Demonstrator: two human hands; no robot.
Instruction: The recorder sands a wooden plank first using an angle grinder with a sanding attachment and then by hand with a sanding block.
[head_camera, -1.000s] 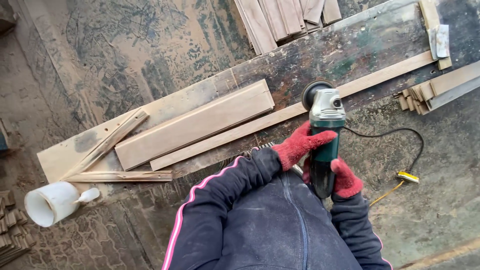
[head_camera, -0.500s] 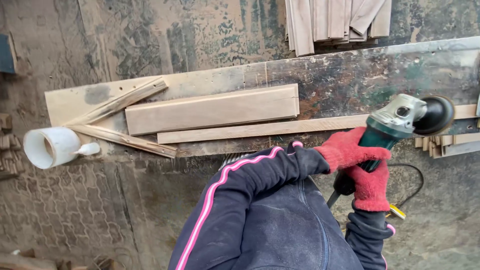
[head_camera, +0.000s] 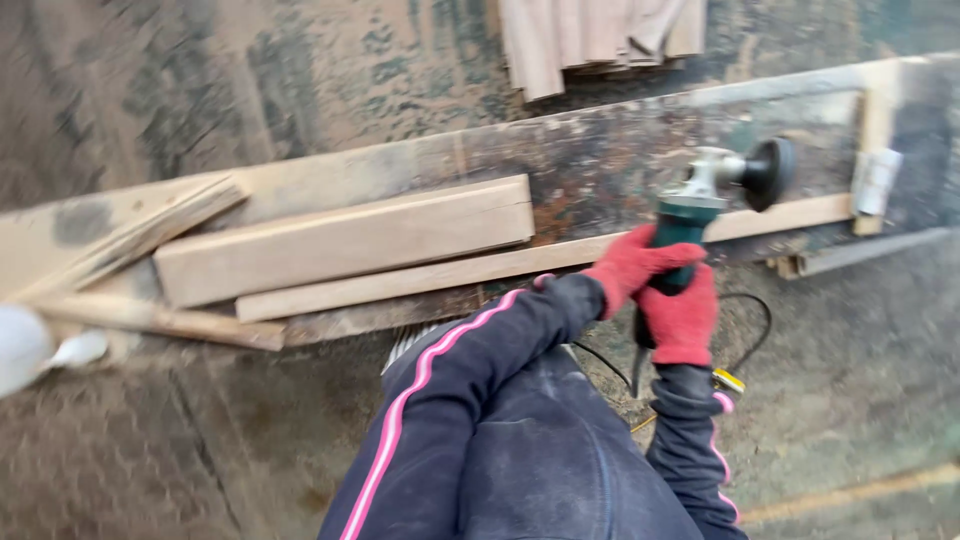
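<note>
Both hands in red gloves clench the grinder (head_camera: 700, 205), right of frame centre. Left hand (head_camera: 632, 268) wraps the green body from the left side, just below the grey head; right hand (head_camera: 680, 322) grips the handle lower down, touching the left hand. Grinder head sticks up and right out of the grip, black disc (head_camera: 768, 172) at its far end, tilted on edge, over the dark board (head_camera: 600, 160). Whether the disc touches the board cannot be told; frame is motion-blurred. Black cord (head_camera: 745, 335) loops from below the hands to the right, over the floor (head_camera: 850, 380). Thin strip (head_camera: 450, 275) lies along the board's near edge, passing just behind the hands. Thick plank (head_camera: 340, 240) lies beside it, left of centre, well apart from the grinder. Two slats (head_camera: 140, 275) form a wedge at far left. Wood stack (head_camera: 590, 35) at top centre. White cup (head_camera: 20, 350) at left edge, blurred.
</note>
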